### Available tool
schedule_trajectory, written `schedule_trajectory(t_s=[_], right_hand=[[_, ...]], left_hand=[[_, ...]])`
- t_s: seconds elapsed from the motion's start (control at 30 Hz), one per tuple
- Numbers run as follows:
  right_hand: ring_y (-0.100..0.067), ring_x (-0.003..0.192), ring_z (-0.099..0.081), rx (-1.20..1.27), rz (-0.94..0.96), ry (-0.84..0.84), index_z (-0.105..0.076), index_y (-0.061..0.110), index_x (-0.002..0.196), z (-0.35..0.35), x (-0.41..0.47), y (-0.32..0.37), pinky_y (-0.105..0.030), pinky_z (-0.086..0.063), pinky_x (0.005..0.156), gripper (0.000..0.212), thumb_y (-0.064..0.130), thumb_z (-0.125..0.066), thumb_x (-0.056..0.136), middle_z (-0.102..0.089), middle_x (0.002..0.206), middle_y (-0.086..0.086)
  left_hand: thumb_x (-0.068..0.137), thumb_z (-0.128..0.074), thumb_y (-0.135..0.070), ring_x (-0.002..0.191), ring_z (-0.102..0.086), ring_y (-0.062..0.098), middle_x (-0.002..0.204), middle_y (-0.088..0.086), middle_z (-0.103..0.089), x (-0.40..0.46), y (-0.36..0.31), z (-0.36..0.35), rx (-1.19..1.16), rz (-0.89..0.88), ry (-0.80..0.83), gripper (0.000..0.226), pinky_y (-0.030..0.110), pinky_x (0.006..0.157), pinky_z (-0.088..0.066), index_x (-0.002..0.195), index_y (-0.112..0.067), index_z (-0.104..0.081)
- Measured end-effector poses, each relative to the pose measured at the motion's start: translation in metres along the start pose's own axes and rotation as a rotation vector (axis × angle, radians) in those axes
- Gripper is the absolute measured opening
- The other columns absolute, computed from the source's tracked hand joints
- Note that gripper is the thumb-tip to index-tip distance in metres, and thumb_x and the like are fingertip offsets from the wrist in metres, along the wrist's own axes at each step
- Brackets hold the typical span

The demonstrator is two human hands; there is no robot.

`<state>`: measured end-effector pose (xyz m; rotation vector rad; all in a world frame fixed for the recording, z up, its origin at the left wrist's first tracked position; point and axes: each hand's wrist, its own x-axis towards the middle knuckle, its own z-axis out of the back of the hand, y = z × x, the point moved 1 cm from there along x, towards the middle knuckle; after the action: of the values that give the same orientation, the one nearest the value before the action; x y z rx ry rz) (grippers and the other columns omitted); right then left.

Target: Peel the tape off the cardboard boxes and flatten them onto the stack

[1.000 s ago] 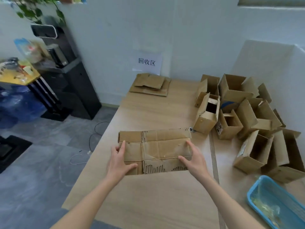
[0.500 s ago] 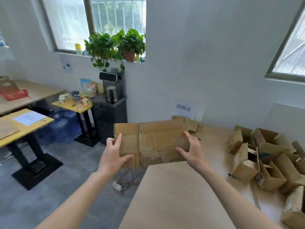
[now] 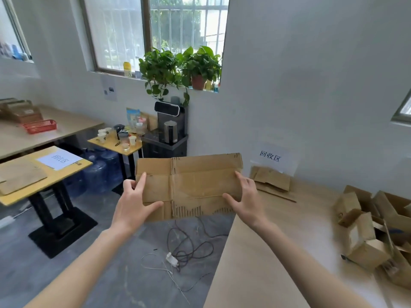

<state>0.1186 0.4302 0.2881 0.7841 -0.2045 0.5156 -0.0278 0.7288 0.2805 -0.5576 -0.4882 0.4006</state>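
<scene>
A flattened cardboard box point(image 3: 191, 185) is held up in the air, off the left edge of the wooden table point(image 3: 278, 252). My left hand point(image 3: 133, 203) grips its left end, thumb underneath at the front and fingers on the face. My right hand point(image 3: 245, 196) grips its right end the same way. The stack of flattened cardboard point(image 3: 271, 182) lies at the table's far end against the wall, under a white paper sign point(image 3: 270, 156). Several open cardboard boxes point(image 3: 367, 236) are heaped at the table's right side.
Cables and a plug point(image 3: 184, 252) lie on the grey floor to the left of the table. A yellow side table point(image 3: 42, 172) with a paper sheet and cardboard stands at left. Water bottles point(image 3: 97, 172), a drinks stand point(image 3: 171, 134) and potted plants point(image 3: 180, 67) are behind.
Both hands have lifted the flattened box off the table and carried it forward and left, off the table's edge. My head has tilted up, bringing the window and room into view.
</scene>
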Motion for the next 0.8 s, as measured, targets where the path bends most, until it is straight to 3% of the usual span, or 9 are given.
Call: schedule_trajectory(t_s=[0.4,0.53,0.7,0.8], right_hand=[[-0.020,0.125,-0.051,0.024,-0.012,-0.028,-0.029,0.020,0.159,-0.082,0.173,0.012,-0.027,-0.040,0.100,0.084,0.044,-0.072,0.091,-0.043,0.143,-0.005],[-0.021,0.128,-0.050,-0.028,-0.050,-0.060,-0.028,0.021,0.159,-0.081,0.209,-0.003,-0.030,-0.041,0.099,0.083,0.045,-0.071,0.092,-0.043,0.146,-0.006],[-0.022,0.131,-0.049,-0.110,-0.126,-0.097,-0.027,0.025,0.159,-0.067,0.240,-0.028,-0.039,-0.047,0.099,0.083,0.049,-0.069,0.092,-0.045,0.146,-0.006],[-0.022,0.132,-0.048,-0.145,-0.200,-0.146,-0.027,0.027,0.159,-0.061,0.252,-0.048,-0.041,-0.048,0.100,0.083,0.050,-0.069,0.091,-0.045,0.146,-0.006]], left_hand=[[0.078,-0.082,-0.050,0.114,-0.055,0.032,0.129,0.012,-0.036,0.187,0.049,-0.001,0.089,-0.039,-0.007,0.107,0.046,0.099,-0.051,0.161,-0.016,-0.023],[0.080,-0.080,-0.050,0.121,-0.053,0.035,0.135,0.014,-0.035,0.237,0.041,-0.024,0.067,-0.072,0.030,0.106,0.047,0.102,-0.049,0.162,-0.016,-0.022],[0.081,-0.079,-0.052,0.108,-0.052,0.024,0.128,0.008,-0.034,0.288,0.022,-0.059,0.027,-0.148,0.087,0.107,0.044,0.096,-0.051,0.162,-0.016,-0.020],[0.080,-0.080,-0.052,0.111,-0.055,0.028,0.131,0.009,-0.034,0.324,0.010,-0.087,-0.004,-0.192,0.136,0.107,0.045,0.094,-0.052,0.162,-0.016,-0.020]])
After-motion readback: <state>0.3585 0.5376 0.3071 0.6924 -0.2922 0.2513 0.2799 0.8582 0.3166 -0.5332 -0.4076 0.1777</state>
